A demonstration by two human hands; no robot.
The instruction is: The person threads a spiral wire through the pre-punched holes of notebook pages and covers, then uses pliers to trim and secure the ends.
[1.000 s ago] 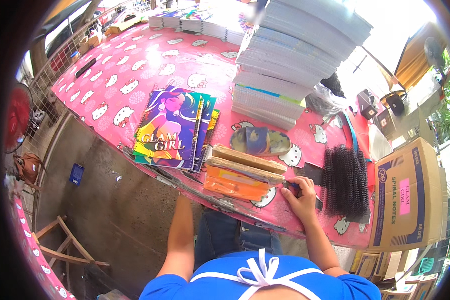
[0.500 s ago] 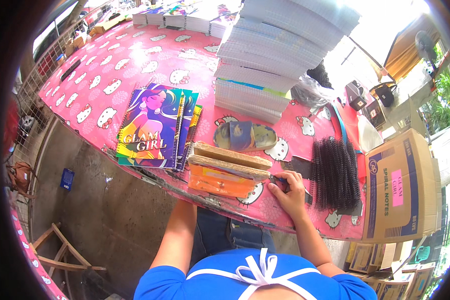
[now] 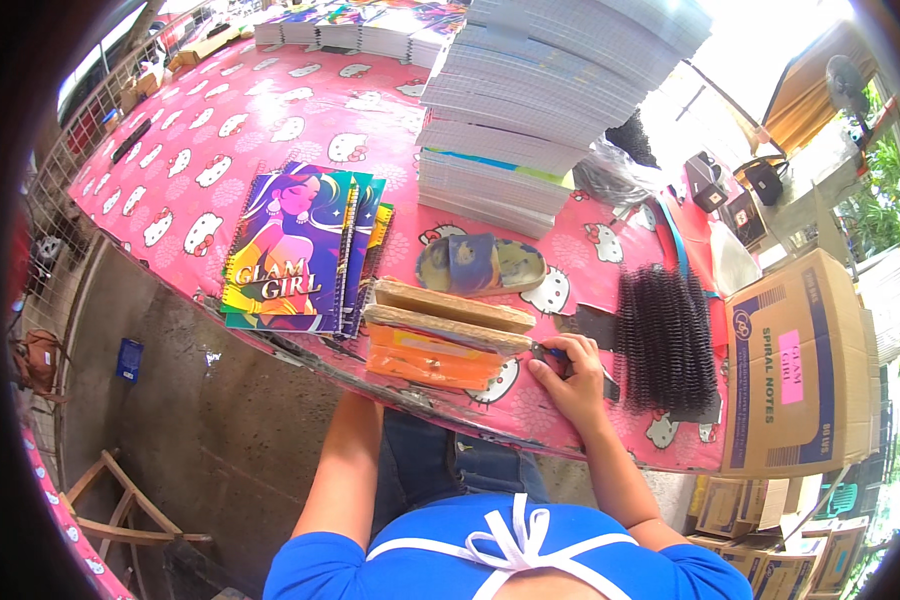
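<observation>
My right hand (image 3: 573, 375) rests on the pink table cover with its fingers curled round a small dark tool (image 3: 543, 353), mostly hidden by the fingers. Just left of it stands a block of wooden boards (image 3: 450, 310) with a worn orange front (image 3: 435, 362). My left forearm (image 3: 348, 455) reaches up to the table's front edge, where the hand is hidden. Behind the boards lies a blue-and-tan slide sandal (image 3: 480, 265). Right of my right hand is a bundle of black spiral binding coils (image 3: 667, 340). Several colourful spiral notebooks (image 3: 288, 250) are piled to the left.
A tall stack of unbound page blocks (image 3: 530, 110) rises behind the sandal. A cardboard box (image 3: 800, 370) stands at the right end of the table (image 3: 185, 215). More books (image 3: 370, 35) line the far edge. A wooden stool frame (image 3: 125, 510) is on the floor at left.
The whole view has shifted slightly, so the table things appear a little further left and up. My right hand keeps its place beside the boards with its fingers still curled.
</observation>
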